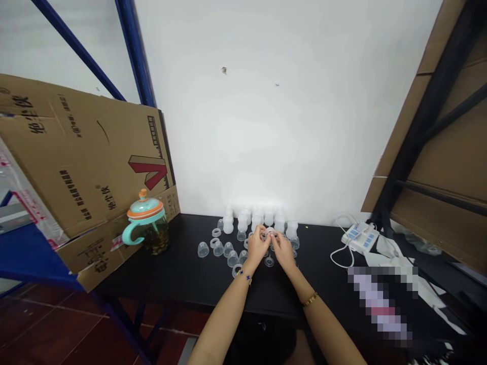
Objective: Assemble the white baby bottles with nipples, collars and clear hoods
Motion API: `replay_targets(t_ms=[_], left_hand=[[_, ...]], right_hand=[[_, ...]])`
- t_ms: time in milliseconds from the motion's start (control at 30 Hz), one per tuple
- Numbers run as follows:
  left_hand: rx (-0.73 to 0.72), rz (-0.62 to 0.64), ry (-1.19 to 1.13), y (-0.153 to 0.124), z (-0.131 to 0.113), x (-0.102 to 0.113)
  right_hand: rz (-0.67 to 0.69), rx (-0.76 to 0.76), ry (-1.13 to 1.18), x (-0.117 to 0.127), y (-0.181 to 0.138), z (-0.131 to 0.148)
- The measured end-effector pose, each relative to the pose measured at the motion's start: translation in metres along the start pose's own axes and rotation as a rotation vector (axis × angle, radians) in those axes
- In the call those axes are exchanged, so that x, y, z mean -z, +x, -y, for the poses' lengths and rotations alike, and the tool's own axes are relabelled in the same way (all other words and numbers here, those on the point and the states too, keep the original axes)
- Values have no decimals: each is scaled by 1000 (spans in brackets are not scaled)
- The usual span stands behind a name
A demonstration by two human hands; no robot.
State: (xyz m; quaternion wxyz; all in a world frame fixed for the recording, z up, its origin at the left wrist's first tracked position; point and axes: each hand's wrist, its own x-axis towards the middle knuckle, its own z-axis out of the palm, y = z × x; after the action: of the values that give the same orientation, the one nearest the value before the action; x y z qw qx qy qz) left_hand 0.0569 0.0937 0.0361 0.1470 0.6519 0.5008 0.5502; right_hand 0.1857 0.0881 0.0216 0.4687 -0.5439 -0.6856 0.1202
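My left hand (258,245) and my right hand (282,249) meet over the black table. Between their fingertips they grip a pale bottle collar ring (270,230); whether a teat sits in it is too small to tell. Just beyond stand several white baby bottles (228,222) in rows near the wall. Clear dome caps (203,249) are spread to the left of my left hand, with loose collar rings (216,232) among them. A clear round teat-like piece (269,261) lies between my wrists. My hands cover some of the pieces.
A teal-and-orange lidded jug (152,223) stands at the left, beside a large cardboard box (95,167). To the right lie a white power strip (360,237) with a cable and crumpled white paper (388,253). A white wall (258,126) closes off the table's back.
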Motion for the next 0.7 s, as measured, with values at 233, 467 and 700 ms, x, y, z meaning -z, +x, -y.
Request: replay_targets(t_ms=[233,467,700], left_hand=[[-1,21,-51,0,-1,2],[-45,42,-115,0,-1,2],[-43,51,-133,2,1,0]], right_hand=[[-3,-12,-7,-3,1,-3],[-15,-21,-15,-2,1,-3],[-32,3,-17,-2,1,-4]])
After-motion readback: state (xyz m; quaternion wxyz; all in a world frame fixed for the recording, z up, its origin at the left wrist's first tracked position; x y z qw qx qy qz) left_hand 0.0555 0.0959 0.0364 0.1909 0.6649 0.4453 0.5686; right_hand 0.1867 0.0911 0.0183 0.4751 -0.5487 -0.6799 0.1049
